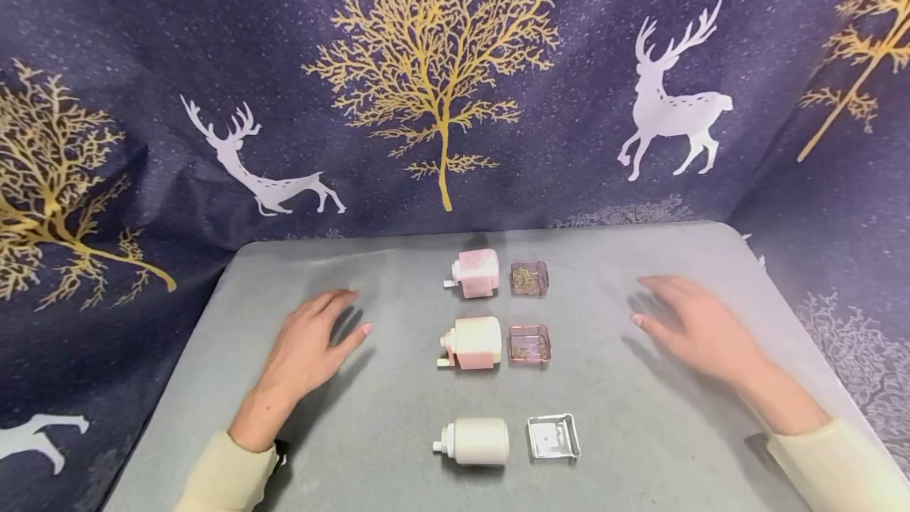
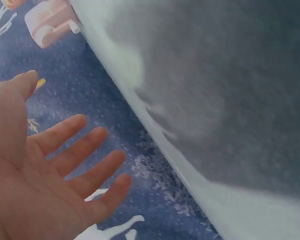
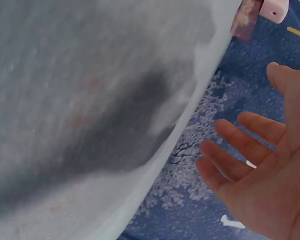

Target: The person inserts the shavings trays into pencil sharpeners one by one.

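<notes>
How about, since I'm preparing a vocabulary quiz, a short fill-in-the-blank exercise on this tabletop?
1. Altogether, ____ crank pencil sharpeners are on the gray table.
2. The farthest pencil sharpener from the person is ____ in color.
3. In the head view, the colorless drawer lies to the ____ of the off-white pencil sharpener.
4. The left hand and the right hand are holding ____.

Missing words: three; pink; right; nothing.
</notes>
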The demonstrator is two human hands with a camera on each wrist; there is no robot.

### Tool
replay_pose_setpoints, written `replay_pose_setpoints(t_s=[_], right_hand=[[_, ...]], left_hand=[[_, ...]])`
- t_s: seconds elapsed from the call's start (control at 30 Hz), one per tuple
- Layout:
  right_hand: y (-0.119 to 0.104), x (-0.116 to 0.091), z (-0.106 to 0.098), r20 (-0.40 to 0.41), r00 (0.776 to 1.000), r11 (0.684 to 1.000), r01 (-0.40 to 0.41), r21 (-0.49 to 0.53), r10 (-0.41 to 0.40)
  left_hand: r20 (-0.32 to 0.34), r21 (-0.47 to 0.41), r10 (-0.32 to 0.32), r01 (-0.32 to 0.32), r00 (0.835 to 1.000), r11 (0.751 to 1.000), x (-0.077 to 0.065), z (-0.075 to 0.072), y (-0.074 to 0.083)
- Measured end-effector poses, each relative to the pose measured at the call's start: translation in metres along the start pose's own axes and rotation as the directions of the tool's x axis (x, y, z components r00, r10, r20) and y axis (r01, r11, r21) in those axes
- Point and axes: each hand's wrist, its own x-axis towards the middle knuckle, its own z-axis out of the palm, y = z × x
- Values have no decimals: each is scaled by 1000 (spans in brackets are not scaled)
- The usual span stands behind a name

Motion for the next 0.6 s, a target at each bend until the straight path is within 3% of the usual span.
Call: replay_pose_setpoints(t_s=[0.6], right_hand=[[-30,-8,-2,32,992,993,119,-1,-119]], left_hand=[[48,-34,72,-70,996,997,-4,-7,41]])
